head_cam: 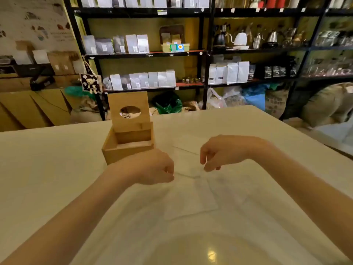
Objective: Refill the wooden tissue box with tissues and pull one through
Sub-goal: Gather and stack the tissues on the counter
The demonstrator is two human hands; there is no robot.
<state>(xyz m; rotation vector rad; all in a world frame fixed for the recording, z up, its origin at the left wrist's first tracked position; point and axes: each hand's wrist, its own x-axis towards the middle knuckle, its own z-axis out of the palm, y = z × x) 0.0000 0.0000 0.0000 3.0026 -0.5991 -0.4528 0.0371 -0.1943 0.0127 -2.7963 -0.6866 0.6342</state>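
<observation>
Head view: left hand [152,169] and right hand [215,153] pinching opposite ends of the far edge of the tissues [191,196], a pale stack lying flat mid-table, hard to tell from the white table [47,169]. Exact finger contact blurred. Best done by lifting both ends level, keeping the stack squared. Just beyond the left hand, wooden tissue box [128,150], nearer the far edge, open and apparently empty, lid [129,109] tilted up behind. Worth lowering the stack flat inside, then feeding one sheet through the oval hole.
</observation>
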